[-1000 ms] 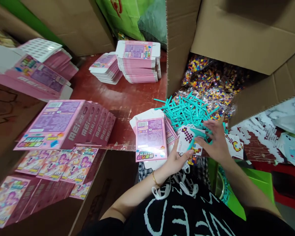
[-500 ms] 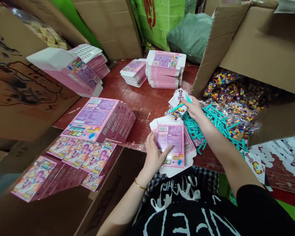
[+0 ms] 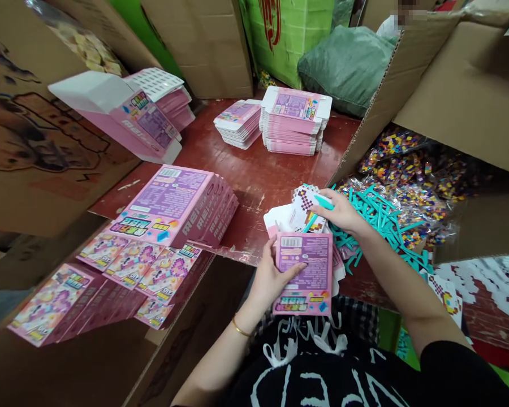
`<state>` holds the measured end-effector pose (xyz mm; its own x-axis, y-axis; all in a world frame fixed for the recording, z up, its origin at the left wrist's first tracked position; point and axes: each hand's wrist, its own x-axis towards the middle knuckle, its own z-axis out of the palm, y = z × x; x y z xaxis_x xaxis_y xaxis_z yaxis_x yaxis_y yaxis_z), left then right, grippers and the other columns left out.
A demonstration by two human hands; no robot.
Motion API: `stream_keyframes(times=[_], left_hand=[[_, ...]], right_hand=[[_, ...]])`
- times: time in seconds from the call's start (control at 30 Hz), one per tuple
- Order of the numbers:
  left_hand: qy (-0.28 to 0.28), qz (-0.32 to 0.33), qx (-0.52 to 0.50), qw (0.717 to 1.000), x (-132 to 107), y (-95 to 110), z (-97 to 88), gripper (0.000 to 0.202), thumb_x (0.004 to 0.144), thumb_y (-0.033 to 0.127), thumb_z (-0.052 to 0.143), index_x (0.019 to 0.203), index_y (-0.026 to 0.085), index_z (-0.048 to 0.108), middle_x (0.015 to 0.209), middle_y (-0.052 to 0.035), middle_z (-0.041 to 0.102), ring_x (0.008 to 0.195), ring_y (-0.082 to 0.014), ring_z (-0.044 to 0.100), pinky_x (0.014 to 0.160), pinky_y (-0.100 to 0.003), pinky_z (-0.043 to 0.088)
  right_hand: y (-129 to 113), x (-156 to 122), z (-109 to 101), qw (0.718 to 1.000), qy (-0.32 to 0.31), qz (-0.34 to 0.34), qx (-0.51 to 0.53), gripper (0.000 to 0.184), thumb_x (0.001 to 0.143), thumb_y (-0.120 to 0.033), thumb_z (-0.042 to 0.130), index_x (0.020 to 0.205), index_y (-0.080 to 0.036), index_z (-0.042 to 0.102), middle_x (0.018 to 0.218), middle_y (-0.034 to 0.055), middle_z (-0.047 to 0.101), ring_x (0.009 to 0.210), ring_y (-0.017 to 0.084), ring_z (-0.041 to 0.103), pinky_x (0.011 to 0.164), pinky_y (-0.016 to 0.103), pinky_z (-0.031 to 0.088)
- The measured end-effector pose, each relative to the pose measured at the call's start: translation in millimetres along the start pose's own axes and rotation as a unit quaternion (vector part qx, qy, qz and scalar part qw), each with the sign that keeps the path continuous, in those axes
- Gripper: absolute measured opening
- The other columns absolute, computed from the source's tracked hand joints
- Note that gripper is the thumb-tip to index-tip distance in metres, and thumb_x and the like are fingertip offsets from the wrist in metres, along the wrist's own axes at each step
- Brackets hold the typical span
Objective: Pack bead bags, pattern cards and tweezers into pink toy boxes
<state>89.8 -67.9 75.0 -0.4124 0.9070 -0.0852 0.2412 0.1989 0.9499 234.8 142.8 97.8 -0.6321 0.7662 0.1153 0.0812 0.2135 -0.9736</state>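
My left hand [image 3: 271, 274] grips a pink and purple carton [image 3: 311, 271] by its left side, with the thumb across its printed face. Just beyond the carton's upper edge, my right hand [image 3: 341, 212] pinches a slim turquoise plastic stick [image 3: 323, 202] together with a printed pattern card [image 3: 303, 204]. Another turquoise piece lies along the card. Under the carton and card, a white flap of flattened carton [image 3: 275, 217] shows in part. A heap of turquoise sticks [image 3: 377, 215] spreads to the right of my right hand.
Stacked pink cartons [image 3: 165, 198] stand at left. Piles of flat cartons [image 3: 294, 127] lie at the back of the red table [image 3: 237, 175]. At right, an open cardboard box [image 3: 445, 85] spills bags of coloured pieces [image 3: 419, 198]. More pattern cards [image 3: 447, 291] lie near my right forearm.
My left hand has lifted the carton off the flattened one and drawn it slightly toward me and right. My right hand has brought the card and stick closer to the carton's top.
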Motion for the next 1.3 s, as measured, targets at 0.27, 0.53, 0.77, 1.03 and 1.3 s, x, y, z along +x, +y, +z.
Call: stream_keyframes(times=[0.27, 0.53, 0.77, 1.03, 1.3], left_hand=[[0.077, 0.195, -0.064, 0.976, 4.0, 45.6, -6.9, 0.046, 0.065, 0.049, 0.088, 0.09, 0.017, 0.067, 0.086, -0.0037, 0.066, 0.08, -0.0199, 0.065, 0.072, -0.032, 0.055], [0.097, 0.412, -0.105, 0.9, 21.3, 39.7, 22.9, 0.062, 0.057, 0.056, 0.088, 0.101, 0.018, 0.067, 0.089, -0.0044, 0.069, 0.079, -0.0193, 0.067, 0.072, -0.032, 0.056], [0.098, 0.253, -0.161, 0.949, 15.2, 26.3, 41.7, 0.062, 0.048, 0.055, 0.093, 0.088, 0.016, 0.065, 0.074, 0.0012, 0.066, 0.065, -0.0157, 0.062, 0.062, -0.026, 0.052], [0.067, 0.118, -0.253, 0.958, 31.8, 16.0, 39.2, 0.062, 0.047, 0.055, 0.093, 0.086, 0.017, 0.062, 0.078, -0.002, 0.068, 0.07, -0.0173, 0.064, 0.065, -0.027, 0.052], [0.146, 0.182, -0.182, 0.955, 23.5, 2.7, 37.7, 0.064, 0.039, 0.054, 0.095, 0.079, 0.017, 0.062, 0.071, 0.0007, 0.066, 0.064, -0.0173, 0.064, 0.062, -0.029, 0.055]], right_hand=[[-97.9, -66.3, -20.3, 0.958, 0.022, -0.228, -0.175, 0.033, 0.103, -0.05, 0.059, 0.118, -0.021, 0.061, 0.101, 0.0057, 0.067, 0.087, 0.023, 0.067, 0.074, 0.03, 0.058], [-91.6, -92.9, -45.9, 0.863, 0.166, -0.397, -0.264, 0.019, 0.101, -0.041, 0.068, 0.111, -0.025, 0.064, 0.088, 0.0036, 0.068, 0.068, 0.023, 0.066, 0.057, 0.032, 0.055], [-102.0, -75.1, -42.9, 0.814, 0.081, -0.448, -0.361, 0.028, 0.099, -0.049, 0.069, 0.095, -0.021, 0.064, 0.076, 0.0012, 0.067, 0.06, 0.019, 0.062, 0.054, 0.03, 0.046], [-90.5, -50.7, -36.2, 0.816, 0.069, -0.44, -0.368, 0.058, 0.107, -0.062, 0.043, 0.086, -0.016, 0.07, 0.057, -0.0003, 0.051, 0.051, 0.016, 0.05, 0.053, 0.03, 0.034], [-138.0, -54.4, -23.4, 0.73, 0.065, -0.489, -0.473, 0.055, 0.111, -0.057, 0.034, 0.109, -0.012, 0.066, 0.07, 0.002, 0.057, 0.058, 0.017, 0.051, 0.056, 0.031, 0.035]])
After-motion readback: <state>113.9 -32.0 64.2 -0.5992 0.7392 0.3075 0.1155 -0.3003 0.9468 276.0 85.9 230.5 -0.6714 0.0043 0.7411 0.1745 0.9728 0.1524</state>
